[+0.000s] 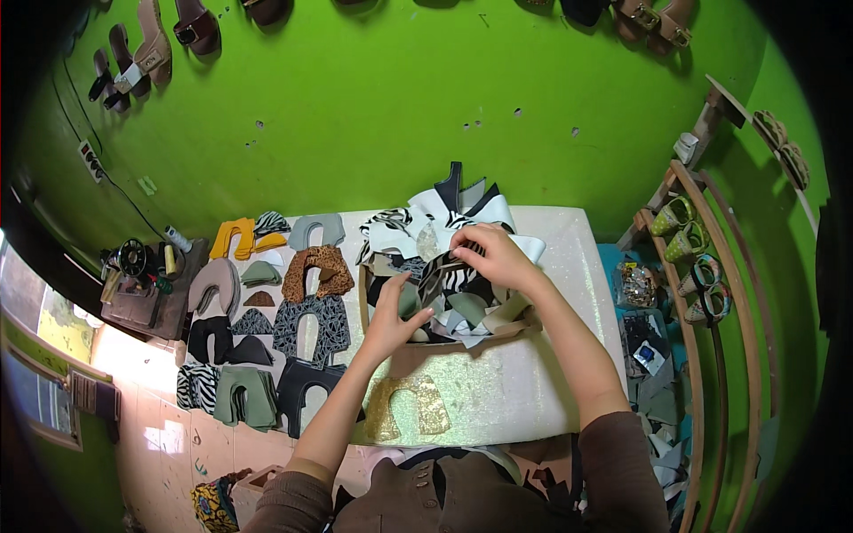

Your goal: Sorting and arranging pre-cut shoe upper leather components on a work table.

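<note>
A shallow box [364, 298] on the table holds a heap of cut material scraps: black, olive, white, beige and zebra-striped. My left hand [395, 318] is over the box's left side, thumb and fingers apart, holding nothing that I can see. Above the middle of the heap, my right hand [491, 255] pinches a dark striped scrap [434, 274] between thumb and fingers. White and zebra-print pieces [386, 233] spill over the far side of the box. Nearer to me, a gold glittery U-shaped piece [431, 409] lies flat on the table.
Stacks of U-shaped pieces, including leopard-print [315, 271], yellow [233, 238] and olive [244, 395], cover the table's left side. A sewing machine [133, 258] stands at far left. A wooden rack [711, 338] with sandals rises at right, beside bagged scraps [662, 400]. The green wall [355, 115] bounds the back.
</note>
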`<state>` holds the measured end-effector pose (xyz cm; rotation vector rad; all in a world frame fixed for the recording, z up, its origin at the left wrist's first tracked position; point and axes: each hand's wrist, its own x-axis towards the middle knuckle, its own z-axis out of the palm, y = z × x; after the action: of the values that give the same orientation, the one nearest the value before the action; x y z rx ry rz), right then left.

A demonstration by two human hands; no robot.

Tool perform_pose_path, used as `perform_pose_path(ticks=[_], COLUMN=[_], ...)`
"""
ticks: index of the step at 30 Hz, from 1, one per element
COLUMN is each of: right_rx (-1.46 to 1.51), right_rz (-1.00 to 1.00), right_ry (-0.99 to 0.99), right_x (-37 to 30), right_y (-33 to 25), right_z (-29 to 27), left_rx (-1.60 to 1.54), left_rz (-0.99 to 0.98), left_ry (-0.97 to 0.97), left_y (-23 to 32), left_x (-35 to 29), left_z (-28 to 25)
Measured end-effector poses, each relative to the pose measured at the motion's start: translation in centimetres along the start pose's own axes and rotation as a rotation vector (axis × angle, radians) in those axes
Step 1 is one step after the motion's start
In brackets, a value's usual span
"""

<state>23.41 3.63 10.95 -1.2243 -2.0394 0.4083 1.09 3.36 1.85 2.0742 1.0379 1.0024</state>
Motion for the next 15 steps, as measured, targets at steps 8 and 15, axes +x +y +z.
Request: perform_pose_path(ticks=[8,15], right_rx=[0.74,-0.632], right_rz=[0.411,0.12], right_ry=[0.232,-0.06], right_x=[-3.4,-3.9], right_y=[2.8,7.7], right_z=[3.9,8.1], left_rx=[-0.665,-0.986], left_rz=[-0.391,-0.442], left_ry=[-0.09,0.111], left_y=[0.6,-1.0], left_x=[0.2,0.4], left_z=[0.4,-0.5])
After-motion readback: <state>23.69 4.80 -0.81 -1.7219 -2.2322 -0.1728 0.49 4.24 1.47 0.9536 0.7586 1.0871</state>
